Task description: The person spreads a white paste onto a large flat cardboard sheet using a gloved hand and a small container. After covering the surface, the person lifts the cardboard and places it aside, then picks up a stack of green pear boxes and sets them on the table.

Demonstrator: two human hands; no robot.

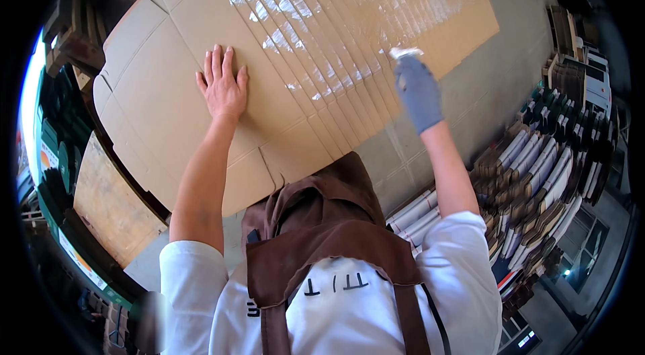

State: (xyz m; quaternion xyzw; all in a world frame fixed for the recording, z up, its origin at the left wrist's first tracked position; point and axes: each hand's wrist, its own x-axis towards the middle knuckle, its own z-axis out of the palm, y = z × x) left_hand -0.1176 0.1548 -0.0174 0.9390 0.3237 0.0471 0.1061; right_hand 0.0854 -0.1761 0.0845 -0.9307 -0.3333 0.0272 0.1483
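We look down from a head-worn camera at a fanned stack of flattened cardboard box blanks [201, 79] lying on a grey worktable [490, 79]. Our bare left hand [222, 86] lies flat and open, fingers spread, pressing on the nearest blank. Our right hand [418, 93], in a grey-blue glove, is closed around a brush [405, 53] whose pale bristles touch the overlapped strip edges of the blanks.

The staggered edges [309, 39] running from the top middle of the stack down toward the brush shine wet, which we judge to be glue already spread. The bands below and to the right of the brush look dull and dry, so in our judgement most of the fan is coated and a lower portion is left.

A brown apron [322, 247] over a white shirt fills the lower view. To the right stand piles of folded cartons [537, 180]; to the left, a wooden board [111, 204] and green stacked packs [57, 146].
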